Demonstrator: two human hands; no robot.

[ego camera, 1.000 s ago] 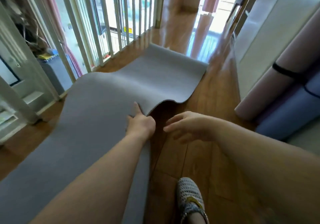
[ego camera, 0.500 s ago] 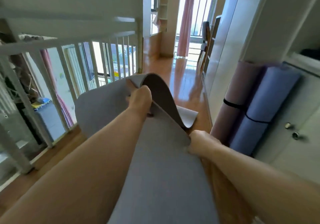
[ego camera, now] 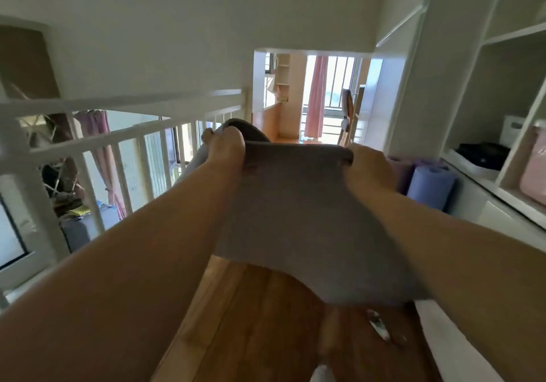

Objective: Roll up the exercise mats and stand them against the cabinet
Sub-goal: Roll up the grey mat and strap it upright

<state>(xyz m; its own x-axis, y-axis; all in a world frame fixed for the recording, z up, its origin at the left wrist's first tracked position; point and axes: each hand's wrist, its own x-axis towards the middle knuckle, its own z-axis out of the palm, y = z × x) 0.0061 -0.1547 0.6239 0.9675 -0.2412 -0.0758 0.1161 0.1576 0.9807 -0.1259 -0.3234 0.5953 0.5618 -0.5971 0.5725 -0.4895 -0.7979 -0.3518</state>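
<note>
A grey exercise mat (ego camera: 295,204) is lifted off the floor and hangs in front of me, its top folded over away from me. My left hand (ego camera: 229,144) grips the mat's upper left edge. My right hand (ego camera: 367,164) grips its upper right edge. Two rolled mats stand against the white cabinet (ego camera: 461,198) on the right: a blue one (ego camera: 431,186) and a pink-mauve one (ego camera: 400,170), partly hidden behind my right hand.
A white railing (ego camera: 124,136) runs along the left, with a drop beyond it. Wooden floor (ego camera: 251,316) lies below the mat. Open cabinet shelves (ego camera: 502,157) hold a dark item and a pink box. A corridor leads ahead to a window with pink curtains.
The mat has gone from lying on the floor to being held up at chest height. Both hands moved up to its top edge, and my view has risen.
</note>
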